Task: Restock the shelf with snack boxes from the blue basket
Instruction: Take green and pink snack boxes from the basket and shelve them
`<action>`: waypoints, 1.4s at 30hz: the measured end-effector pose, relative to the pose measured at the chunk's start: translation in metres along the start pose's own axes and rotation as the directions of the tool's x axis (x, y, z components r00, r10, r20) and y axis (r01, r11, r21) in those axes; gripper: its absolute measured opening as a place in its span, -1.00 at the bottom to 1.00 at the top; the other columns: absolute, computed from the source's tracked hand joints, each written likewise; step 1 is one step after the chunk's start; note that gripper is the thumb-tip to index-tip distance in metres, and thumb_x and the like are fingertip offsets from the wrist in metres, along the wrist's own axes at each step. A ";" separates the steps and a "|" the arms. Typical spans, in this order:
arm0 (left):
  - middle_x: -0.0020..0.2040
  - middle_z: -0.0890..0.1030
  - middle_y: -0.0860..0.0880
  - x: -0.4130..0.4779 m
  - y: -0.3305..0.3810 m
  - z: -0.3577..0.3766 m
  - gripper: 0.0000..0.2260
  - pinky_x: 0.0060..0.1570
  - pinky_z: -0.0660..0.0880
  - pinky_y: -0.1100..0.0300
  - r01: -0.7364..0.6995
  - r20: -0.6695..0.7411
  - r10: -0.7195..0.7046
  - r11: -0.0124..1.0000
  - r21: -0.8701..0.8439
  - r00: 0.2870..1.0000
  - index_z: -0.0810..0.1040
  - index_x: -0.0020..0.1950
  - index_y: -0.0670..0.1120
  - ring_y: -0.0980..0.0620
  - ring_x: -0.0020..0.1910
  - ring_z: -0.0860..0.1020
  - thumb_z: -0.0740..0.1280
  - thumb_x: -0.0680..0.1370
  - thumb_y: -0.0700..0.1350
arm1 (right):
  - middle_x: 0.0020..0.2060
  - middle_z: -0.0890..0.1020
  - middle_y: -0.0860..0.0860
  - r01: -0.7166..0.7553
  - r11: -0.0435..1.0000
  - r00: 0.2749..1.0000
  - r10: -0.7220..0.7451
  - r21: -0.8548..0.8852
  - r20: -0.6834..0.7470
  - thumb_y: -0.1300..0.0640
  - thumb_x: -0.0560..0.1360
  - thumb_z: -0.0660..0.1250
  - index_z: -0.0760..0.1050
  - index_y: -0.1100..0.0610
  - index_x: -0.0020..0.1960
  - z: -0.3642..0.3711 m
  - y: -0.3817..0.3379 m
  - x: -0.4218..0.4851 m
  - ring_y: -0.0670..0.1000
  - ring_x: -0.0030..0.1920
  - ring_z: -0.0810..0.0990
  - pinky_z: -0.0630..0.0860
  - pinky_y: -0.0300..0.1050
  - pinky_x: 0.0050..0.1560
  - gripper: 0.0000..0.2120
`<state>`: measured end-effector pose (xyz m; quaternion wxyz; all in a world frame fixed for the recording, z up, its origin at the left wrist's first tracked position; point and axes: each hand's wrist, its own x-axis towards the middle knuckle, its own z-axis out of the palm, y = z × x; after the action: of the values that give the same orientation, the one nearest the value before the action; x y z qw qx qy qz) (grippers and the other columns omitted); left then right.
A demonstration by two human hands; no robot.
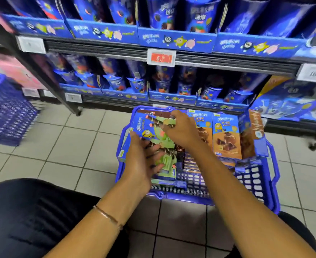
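Note:
A blue plastic basket (pixel 255 198) stands on the tiled floor in front of the shelf (pixel 190 58). Inside it lie green-and-blue snack boxes (pixel 164 161) on the left and orange-brown snack boxes (pixel 226 136) standing at the right. My left hand (pixel 142 161) grips the near left side of the green boxes, fingers spread over their face. My right hand (pixel 179 127) holds the far end of the same green boxes, fingers curled over the top edge. The boxes sit tilted over the basket's left rim.
The shelf holds rows of blue cookie cups in display trays, with price tags (pixel 161 57) on the rails. A second blue basket (pixel 6 112) stands on the floor at the left. Larger blue and orange boxes (pixel 291 97) fill the low shelf at the right. My dark-clothed knees frame the bottom.

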<state>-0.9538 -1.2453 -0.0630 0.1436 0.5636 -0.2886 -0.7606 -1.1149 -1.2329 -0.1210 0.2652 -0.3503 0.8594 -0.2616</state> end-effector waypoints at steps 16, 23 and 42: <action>0.15 0.67 -0.05 0.012 0.031 0.014 -0.51 -0.05 0.47 0.04 -0.013 0.004 0.013 0.993 -0.121 1.000 0.49 0.15 -0.04 -0.08 0.16 0.64 0.08 0.70 0.36 | 0.06 0.64 0.06 0.072 0.947 0.995 -0.044 0.314 -0.093 0.15 0.35 0.62 0.59 0.13 0.11 -0.027 -0.001 -0.003 0.11 0.12 0.62 0.56 0.11 0.17 -0.62; -0.01 0.61 -0.01 0.005 0.035 0.012 -0.47 0.12 0.45 -0.05 -0.044 0.052 0.048 0.996 -0.075 0.997 0.57 0.14 0.04 -0.02 -0.01 0.60 0.23 0.57 0.47 | -0.09 0.73 0.10 0.116 0.498 0.979 0.088 0.860 -0.183 0.28 0.41 0.56 0.62 0.14 0.07 -0.047 -0.027 -0.055 0.07 -0.14 0.74 0.68 0.00 -0.17 -0.74; 0.19 0.73 -0.16 0.001 0.079 -0.012 -0.76 -0.07 0.68 -0.11 -0.233 0.069 0.263 0.928 -0.291 0.962 0.63 0.30 -0.08 -0.20 0.03 0.73 0.33 0.70 -0.01 | 0.17 0.57 0.00 0.081 0.843 0.977 0.037 0.532 -0.208 0.03 0.48 0.50 0.53 0.08 0.27 0.034 -0.012 -0.087 -0.02 0.18 0.55 0.54 0.00 0.22 -0.60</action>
<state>-0.9512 -1.3112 -0.0187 0.3014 0.4552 -0.2542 -0.7984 -1.0337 -1.1849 -0.1140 0.2571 -0.2422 0.7706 -0.5304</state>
